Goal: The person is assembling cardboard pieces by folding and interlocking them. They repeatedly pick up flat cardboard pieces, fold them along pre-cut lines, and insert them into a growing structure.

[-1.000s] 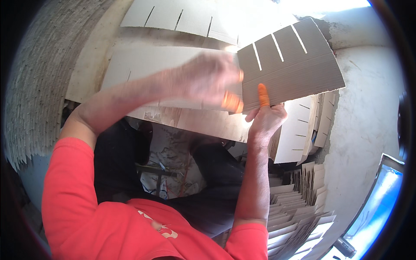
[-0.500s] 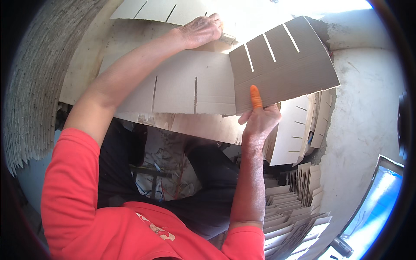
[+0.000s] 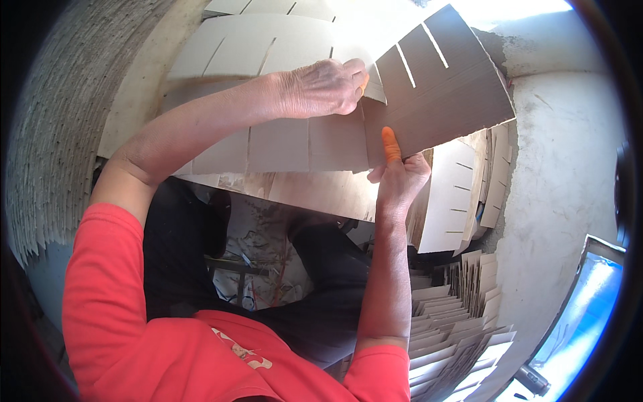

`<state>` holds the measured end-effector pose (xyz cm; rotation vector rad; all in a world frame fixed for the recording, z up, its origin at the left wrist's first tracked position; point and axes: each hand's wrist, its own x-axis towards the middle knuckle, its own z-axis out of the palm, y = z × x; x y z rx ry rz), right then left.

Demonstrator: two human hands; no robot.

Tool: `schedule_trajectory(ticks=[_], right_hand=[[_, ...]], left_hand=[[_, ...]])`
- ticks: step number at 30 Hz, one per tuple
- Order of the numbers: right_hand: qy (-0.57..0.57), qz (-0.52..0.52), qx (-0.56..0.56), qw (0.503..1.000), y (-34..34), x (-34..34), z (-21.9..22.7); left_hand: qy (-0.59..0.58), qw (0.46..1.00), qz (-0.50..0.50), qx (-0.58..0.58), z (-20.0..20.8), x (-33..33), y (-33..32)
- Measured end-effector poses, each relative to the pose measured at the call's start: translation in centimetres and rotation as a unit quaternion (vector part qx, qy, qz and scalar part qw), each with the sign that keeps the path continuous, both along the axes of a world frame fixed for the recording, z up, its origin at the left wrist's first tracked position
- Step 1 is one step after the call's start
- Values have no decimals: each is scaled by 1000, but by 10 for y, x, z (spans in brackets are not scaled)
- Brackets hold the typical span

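Gripping the dark slotted card [image 3: 439, 87] at its lower left corner, the right hand [image 3: 400, 179] holds it tilted up in front of the person, where it was a second ago and half a second ago. The change is on the other side. A second ago the left hand [image 3: 321, 87] was down beside the right at that corner; half a second ago it had reached up to the pale cards behind; now it is back at the dark card's left edge, fingers closed on a pale slotted strip [image 3: 295, 144] that lies flat beneath the forearm and meets the dark card at that edge. My judgement is that the pale strip is being brought to the dark card's slots for joining, though whether any slot is engaged cannot be told.

The right forearm rises straight from the lower edge, wrist bent back, its orange-capped finger [image 3: 390, 146] pressed upright against the card's face and the thumb hidden behind. The left arm crosses from the left, elbow bent, palm down, knuckles up.

More pale slotted cards [image 3: 254, 43] lie behind. Stacks of card [image 3: 462, 315] stand at lower right by a rough wall [image 3: 562, 174].
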<state>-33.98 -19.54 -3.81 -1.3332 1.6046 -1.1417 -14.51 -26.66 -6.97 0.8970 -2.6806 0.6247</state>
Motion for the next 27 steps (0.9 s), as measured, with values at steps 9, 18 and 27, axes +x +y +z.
schedule_trajectory(ticks=[9, 18, 27], right_hand=[[81, -34, -87, 992, 4, 0, 40], [53, -70, -82, 993, 10, -17, 32], [19, -64, -73, 995, 11, -13, 29]], left_hand=[[-28, 995, -41, -90, 6, -10, 27], [223, 926, -72, 298, 34, -21, 46], [84, 933, 324, 132, -65, 33, -94]])
